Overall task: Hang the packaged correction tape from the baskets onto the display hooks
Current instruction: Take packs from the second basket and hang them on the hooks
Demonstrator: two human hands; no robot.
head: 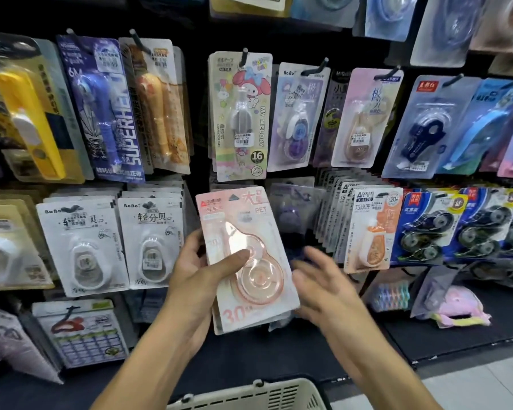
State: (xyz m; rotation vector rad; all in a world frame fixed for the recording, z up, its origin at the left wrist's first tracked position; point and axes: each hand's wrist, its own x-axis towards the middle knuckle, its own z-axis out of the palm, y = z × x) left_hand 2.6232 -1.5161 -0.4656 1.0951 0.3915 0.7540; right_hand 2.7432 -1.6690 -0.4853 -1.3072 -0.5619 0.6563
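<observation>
A pink correction tape pack (pixel 246 258) is held up in front of the display wall, tilted so its top leans left, with a clear rose-tinted dispenser under the blister and "30" printed near the bottom edge; more cards seem to be stacked behind it, though I cannot tell how many. The left hand (pixel 200 279) grips it from the left side, thumb pressed across the blister front and the other fingers curled behind the card. The right hand (pixel 320 279) hovers just beside the pack's right edge, blurred, fingers spread apart and loosely straight, holding nothing; whether it touches the card I cannot tell. Directly above the pack hangs a My Melody correction tape pack (pixel 240 113) on a black display hook (pixel 244 57). To the left of the held pack hang two white BoBo correction tape packs (pixel 151 241) side by side, and above them a blue Superhero pack (pixel 104 110) and a yellow pack (pixel 30 113). To the right hangs an orange-and-white pack (pixel 373 229) at the front of a thick row, then blue multi-roll packs (pixel 430 229). At the bottom edge, between the two forearms, the rim of a cream plastic basket (pixel 249 393) shows.
</observation>
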